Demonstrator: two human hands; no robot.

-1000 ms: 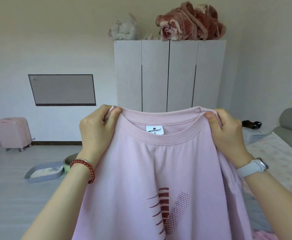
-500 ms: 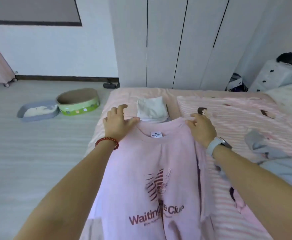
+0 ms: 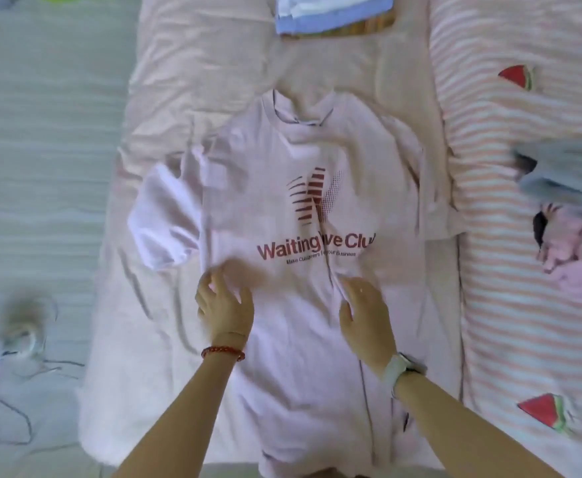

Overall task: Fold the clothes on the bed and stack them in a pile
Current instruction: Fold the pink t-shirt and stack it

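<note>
the pale pink printed cotton t-shirt [image 3: 303, 215], held up a second ago, now lay flat by the bed's [image 3: 186, 63] left edge; left hand [image 3: 225, 310] and right hand [image 3: 367, 317] pressed it with spread fingers, ready for folding.

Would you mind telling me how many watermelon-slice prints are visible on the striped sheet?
2. One watermelon print sits on the striped sheet at upper right, the other watermelon print at lower right. The heaped clothes may hide more.
</note>
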